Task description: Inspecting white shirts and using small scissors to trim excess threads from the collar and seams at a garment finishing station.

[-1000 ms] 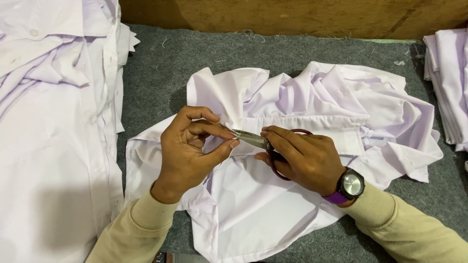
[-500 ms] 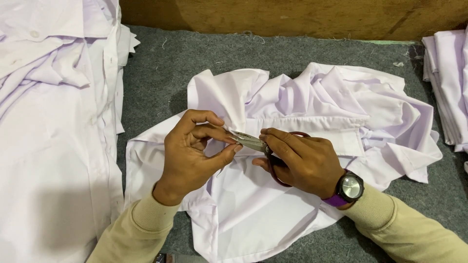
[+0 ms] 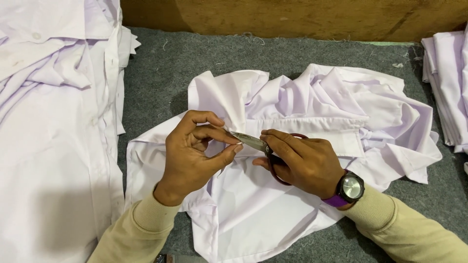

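1. Head view, work item: a crumpled pale lilac shirt [image 3: 312,122] lies on the grey felt table [image 3: 161,73], near the middle, directly under both hands.
2. Head view, left hand [image 3: 195,151]: thumb and forefinger are closed in a pinch on a small fold of shirt fabric, raised slightly off the table.
3. Head view, right hand [image 3: 302,163]: fingers are curled shut through the dark red handles of a pair of scissors [image 3: 253,142]. The blades point left, tips at the pinched fold. Blade opening cannot be told.
4. Progress, as a judgement: trimming at this spot appears in hand, not complete; no cut piece is visible.
5. Surroundings: shirt stack [image 3: 53,122] at left, another folded stack [image 3: 451,92] at right.
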